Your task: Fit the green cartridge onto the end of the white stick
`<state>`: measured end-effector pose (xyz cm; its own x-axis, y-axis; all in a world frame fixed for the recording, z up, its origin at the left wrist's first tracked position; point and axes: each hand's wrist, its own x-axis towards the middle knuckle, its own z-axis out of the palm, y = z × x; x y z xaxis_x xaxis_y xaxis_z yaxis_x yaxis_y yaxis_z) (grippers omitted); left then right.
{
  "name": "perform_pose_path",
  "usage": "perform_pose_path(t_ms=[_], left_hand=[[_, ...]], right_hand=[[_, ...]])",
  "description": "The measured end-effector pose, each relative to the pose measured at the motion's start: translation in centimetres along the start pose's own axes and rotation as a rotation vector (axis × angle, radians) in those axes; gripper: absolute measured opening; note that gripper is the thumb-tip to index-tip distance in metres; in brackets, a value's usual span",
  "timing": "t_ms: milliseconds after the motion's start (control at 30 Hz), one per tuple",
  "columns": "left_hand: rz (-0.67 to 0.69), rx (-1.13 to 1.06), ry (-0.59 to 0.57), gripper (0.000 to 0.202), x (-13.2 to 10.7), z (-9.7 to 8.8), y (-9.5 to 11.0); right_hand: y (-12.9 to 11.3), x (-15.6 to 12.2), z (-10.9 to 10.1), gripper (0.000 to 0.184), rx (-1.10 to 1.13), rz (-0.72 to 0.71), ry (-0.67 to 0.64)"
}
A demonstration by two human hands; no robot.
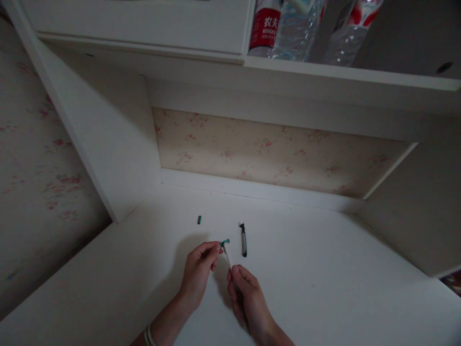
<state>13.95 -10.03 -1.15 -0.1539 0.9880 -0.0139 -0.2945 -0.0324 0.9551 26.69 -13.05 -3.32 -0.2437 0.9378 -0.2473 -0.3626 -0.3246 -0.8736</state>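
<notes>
Pinching a small teal tip (224,242) between thumb and fingertips, the left hand (198,271) hovers just above the white surface (324,269). The tip sits at the top end of a thin stick (227,257) – pale, narrow and slanted down toward the person. The stick's lower end disappears into the right hand (248,300), whose fingers are curled closed around it. Both hands hold the piece low over the middle of the surface, near its front. Just beyond the tip lies a slim black tool (244,240), pointing away. A tiny green piece (199,219) lies apart to its left. Pale bands (148,335) circle the left wrist. Overhead, plastic bottles (298,29) – one with a red label – stand on a shelf (353,72).
</notes>
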Motion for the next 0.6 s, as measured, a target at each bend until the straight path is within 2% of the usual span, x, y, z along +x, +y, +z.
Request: perform_pose_path(t_ms=[367, 600], left_hand=[[0.012, -0.003, 0.011, 0.028, 0.01, 0.03, 0.04], [-0.009, -0.058, 0.027, 0.027, 0.01, -0.09, 0.03]], right_hand=[[0.2, -0.04, -0.1, 0.041, -0.032, 0.035, 0.006], [0.09, 0.54, -0.56, 0.045, -0.127, -0.132, 0.088]])
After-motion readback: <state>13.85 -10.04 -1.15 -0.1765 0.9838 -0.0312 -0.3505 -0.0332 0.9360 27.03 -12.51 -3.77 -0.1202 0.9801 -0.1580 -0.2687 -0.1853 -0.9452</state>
